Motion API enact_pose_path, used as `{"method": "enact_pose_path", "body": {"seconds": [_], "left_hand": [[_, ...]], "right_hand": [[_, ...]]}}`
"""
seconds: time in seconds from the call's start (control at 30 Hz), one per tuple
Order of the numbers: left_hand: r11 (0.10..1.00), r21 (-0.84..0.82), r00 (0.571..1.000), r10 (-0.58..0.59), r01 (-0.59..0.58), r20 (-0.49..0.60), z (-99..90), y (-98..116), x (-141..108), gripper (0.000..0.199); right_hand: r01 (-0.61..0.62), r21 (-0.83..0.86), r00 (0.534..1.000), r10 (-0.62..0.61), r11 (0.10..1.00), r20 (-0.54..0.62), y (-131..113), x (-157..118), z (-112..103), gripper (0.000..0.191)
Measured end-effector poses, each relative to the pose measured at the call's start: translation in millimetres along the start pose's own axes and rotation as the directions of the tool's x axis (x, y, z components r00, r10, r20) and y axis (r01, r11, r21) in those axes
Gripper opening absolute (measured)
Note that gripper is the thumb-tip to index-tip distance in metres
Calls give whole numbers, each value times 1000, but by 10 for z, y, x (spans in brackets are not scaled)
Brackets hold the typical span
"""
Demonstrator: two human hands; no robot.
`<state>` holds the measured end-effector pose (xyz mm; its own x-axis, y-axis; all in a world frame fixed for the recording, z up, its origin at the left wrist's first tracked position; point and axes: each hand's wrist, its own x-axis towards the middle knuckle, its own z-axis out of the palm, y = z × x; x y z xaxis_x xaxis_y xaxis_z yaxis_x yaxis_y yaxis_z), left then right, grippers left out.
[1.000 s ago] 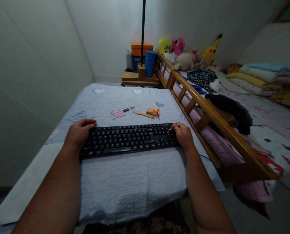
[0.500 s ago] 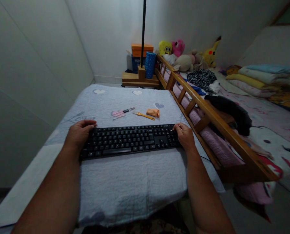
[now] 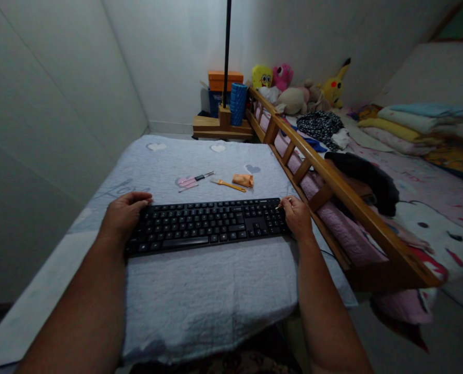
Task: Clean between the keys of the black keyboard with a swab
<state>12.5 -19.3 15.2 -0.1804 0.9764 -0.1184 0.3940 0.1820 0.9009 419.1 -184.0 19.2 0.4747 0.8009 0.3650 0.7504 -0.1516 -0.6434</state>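
Observation:
A black keyboard [image 3: 200, 223] lies across the cloth-covered table in front of me. My left hand [image 3: 124, 213] is closed around its left end, thumb along the top corner. Over the number pad at the right end, my right hand [image 3: 297, 215] pinches a thin pale stick, apparently a cotton swab [image 3: 280, 205], its tip close to the keys. Beyond the keyboard lie a yellow-handled brush [image 3: 231, 185], a crumpled orange packet [image 3: 242, 180], and a slim tool with a dark middle [image 3: 199, 178] beside a thin stick [image 3: 188, 187].
A wooden bed rail [image 3: 328, 171] runs along the table's right side. Behind it the bed holds plush toys [image 3: 291, 98], clothes and folded bedding [image 3: 418, 122]. At the far end stand a black pole [image 3: 227, 52], a blue roller [image 3: 238, 104] and an orange box [image 3: 226, 80].
My right hand has shifted slightly right over the number pad with the swab. The left hand keeps its hold on the keyboard, and the view has moved a little.

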Motion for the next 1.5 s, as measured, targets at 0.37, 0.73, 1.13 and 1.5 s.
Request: {"method": "enact_pose_path", "body": {"seconds": [0.37, 0.73, 1.13, 1.5], "left_hand": [[1000, -24, 1000, 9, -9, -1, 18, -5, -7, 31], [1000, -1, 1000, 4, -4, -28, 28, 71, -77, 27], [1000, 18, 1000, 2, -2, -25, 13, 78, -72, 26], [1000, -11, 1000, 0, 0, -12, 14, 59, -74, 26]], "right_hand": [[18, -66, 999, -20, 998, -39, 75, 15, -6, 27], [63, -192, 995, -76, 979, -59, 75, 10, 38, 27], [115, -135, 993, -118, 984, -11, -4, -21, 91, 24], [185, -91, 981, -178, 978, 80, -140, -49, 151, 26]]}}
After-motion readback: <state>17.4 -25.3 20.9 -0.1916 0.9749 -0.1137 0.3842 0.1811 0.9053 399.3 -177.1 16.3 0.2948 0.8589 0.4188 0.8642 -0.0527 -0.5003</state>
